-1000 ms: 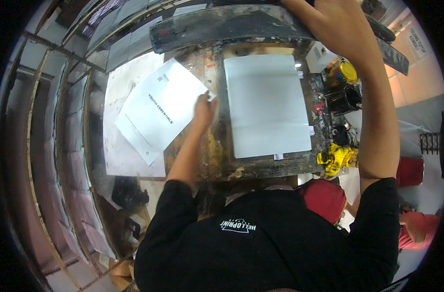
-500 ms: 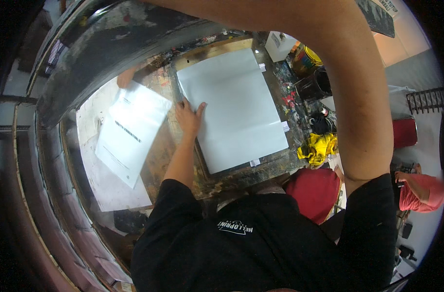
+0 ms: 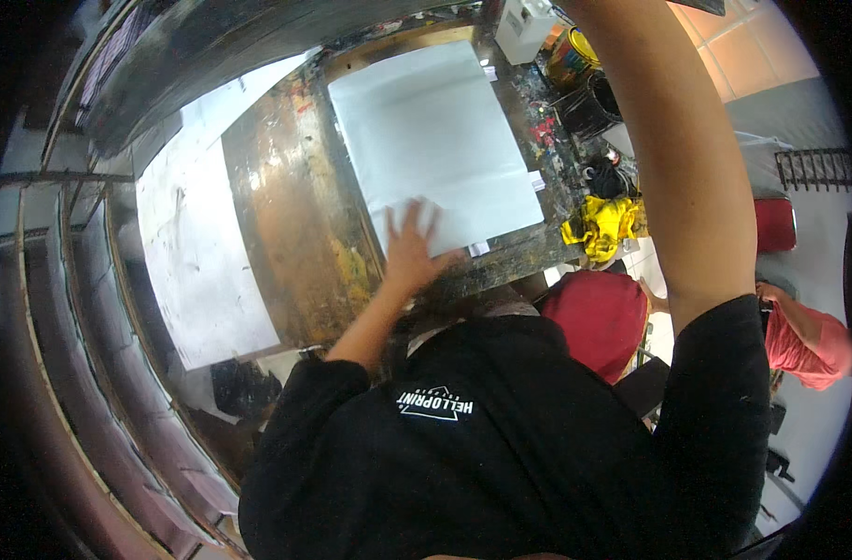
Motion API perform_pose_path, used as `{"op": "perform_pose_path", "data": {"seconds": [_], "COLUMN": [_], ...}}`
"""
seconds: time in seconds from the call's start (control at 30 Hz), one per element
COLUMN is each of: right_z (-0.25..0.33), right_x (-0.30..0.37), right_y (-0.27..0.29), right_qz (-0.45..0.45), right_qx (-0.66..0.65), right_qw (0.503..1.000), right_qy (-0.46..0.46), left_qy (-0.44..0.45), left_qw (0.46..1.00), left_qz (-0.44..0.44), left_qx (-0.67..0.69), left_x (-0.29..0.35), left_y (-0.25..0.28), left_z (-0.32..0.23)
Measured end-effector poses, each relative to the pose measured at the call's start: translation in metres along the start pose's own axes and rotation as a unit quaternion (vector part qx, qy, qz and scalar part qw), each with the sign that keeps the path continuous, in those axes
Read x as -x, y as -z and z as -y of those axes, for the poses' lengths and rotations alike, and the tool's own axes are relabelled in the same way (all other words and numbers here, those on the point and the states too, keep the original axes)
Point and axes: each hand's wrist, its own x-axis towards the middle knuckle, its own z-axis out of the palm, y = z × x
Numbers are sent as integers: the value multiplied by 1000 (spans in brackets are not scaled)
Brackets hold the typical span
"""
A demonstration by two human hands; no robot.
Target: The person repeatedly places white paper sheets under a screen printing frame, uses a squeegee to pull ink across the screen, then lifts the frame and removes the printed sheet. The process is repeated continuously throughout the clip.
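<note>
A large white sheet (image 3: 435, 140) lies flat on a paint-stained brown worktable (image 3: 291, 224). My left hand (image 3: 410, 245) rests on the sheet's near corner, palm down with the fingers spread and slightly blurred. My right arm runs up the right side of the view and leaves it at the top edge, so the right hand is hidden. My black shirt fills the lower part of the view.
A white paper-covered surface (image 3: 197, 261) lies left of the table. At the table's right stand a white box (image 3: 527, 26), a yellow can (image 3: 575, 51), a black can (image 3: 589, 107) and a yellow rag (image 3: 605, 224). A red stool (image 3: 599, 313) and another person in red (image 3: 804, 336) are at right.
My left hand left the printed sheet on the left and slid onto the large white sheet, down to its near corner. The printed sheet is gone from view; my right hand rose out of view.
</note>
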Motion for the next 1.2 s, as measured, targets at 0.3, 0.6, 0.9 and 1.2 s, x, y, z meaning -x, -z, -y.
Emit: {"op": "perform_pose_path", "data": {"seconds": [0.3,0.6,0.9,1.2], "right_z": [27,65,84,-79], "right_x": [23,225,434,236], "right_y": [23,-15,-123,-340], "right_qz": [98,415,372,275], "right_qx": [31,-7,-86,-66], "right_qw": [993,908,924,959], "right_qy": [-55,53,-14,-19], "left_qy": [-25,139,440,508], "left_qw": [998,317,361,364], "left_qz": [48,-186,-61,-85], "left_qx": [-7,919,820,776], "left_x": [46,137,131,129], "left_y": [0,173,-12,25], "left_z": [-49,-62,-6,-27]}}
